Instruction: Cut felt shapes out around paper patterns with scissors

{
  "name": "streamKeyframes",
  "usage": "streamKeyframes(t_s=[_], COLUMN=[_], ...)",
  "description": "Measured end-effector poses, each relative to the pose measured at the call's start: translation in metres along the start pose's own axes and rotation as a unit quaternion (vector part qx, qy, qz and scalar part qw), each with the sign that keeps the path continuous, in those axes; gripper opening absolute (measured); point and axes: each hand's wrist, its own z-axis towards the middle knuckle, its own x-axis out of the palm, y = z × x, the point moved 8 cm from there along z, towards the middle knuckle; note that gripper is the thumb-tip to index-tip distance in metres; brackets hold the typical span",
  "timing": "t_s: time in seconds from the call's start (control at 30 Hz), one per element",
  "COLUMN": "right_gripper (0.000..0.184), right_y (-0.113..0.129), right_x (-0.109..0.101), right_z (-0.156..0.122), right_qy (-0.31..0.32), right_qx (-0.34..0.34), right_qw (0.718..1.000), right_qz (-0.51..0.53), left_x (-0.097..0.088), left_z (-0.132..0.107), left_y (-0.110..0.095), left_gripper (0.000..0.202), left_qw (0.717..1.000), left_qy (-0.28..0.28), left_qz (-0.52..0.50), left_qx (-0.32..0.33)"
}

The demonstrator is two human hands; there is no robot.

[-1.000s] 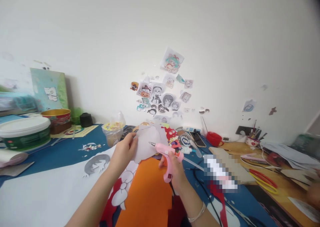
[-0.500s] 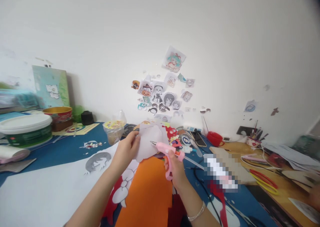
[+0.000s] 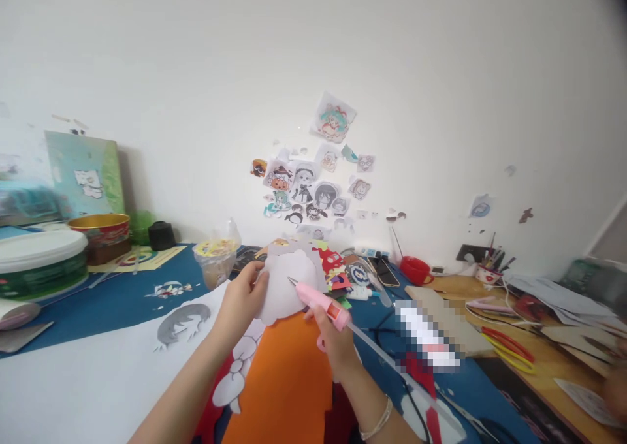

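My left hand (image 3: 249,290) grips the left edge of a white scalloped paper cutout (image 3: 281,281), thumb on its face. In my right hand (image 3: 336,333) is a pink hot glue gun (image 3: 321,303), its metal nozzle pointing up-left over the cutout; I cannot tell if the tip touches the paper. A long clear glue stick (image 3: 377,350) sticks out of its back. Under the cutout's lower edge lies an orange sheet (image 3: 281,379). Left of that are a white paper bow cutout (image 3: 238,372) and a large white sheet (image 3: 98,385) with a grey hair drawing.
A lidded drink cup (image 3: 215,261) stands beyond my left hand. Coloured paper scraps (image 3: 337,268), a phone (image 3: 385,271) and a red cup (image 3: 415,269) lie toward the wall. On the right are red-and-yellow pliers (image 3: 509,349), a board (image 3: 455,323) and scissors (image 3: 470,414).
The view has shifted slightly right. My right hand has turned the glue gun so its stick trails further down-right, and the nozzle stays over the cutout. My left hand keeps its hold.
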Motion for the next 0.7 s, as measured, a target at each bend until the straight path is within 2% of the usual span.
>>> streamKeyframes(t_s=[0.13,0.2,0.37,0.47,0.6,0.7], right_gripper=[0.028,0.028,0.034,0.039,0.043,0.043], right_y=[0.007,0.005,-0.006,-0.001,-0.001,-0.003], right_x=[0.002,0.002,-0.006,-0.01,-0.011,-0.013], right_z=[-0.003,-0.003,0.001,0.002,0.006,0.009], right_qy=[0.029,0.024,-0.038,-0.068,-0.068,-0.072], right_qx=[-0.046,-0.044,0.018,0.009,0.004,-0.01], right_qw=[0.998,0.999,0.999,0.996,0.993,0.993], right_qz=[-0.022,-0.014,0.034,0.063,0.091,0.094], left_x=[0.007,0.013,0.038,0.05,0.065,0.075], left_z=[-0.003,-0.004,-0.01,-0.016,-0.032,-0.042], left_y=[-0.002,-0.004,-0.009,-0.014,-0.029,-0.031], left_gripper=[0.032,0.033,0.031,0.031,0.034,0.042], left_qw=[1.0,0.999,0.993,0.988,0.965,0.944], left_qy=[0.016,0.036,0.104,0.135,0.228,0.299], left_qz=[-0.018,-0.026,-0.032,-0.026,-0.042,-0.067], left_qx=[-0.005,0.006,0.045,0.065,0.123,0.124])
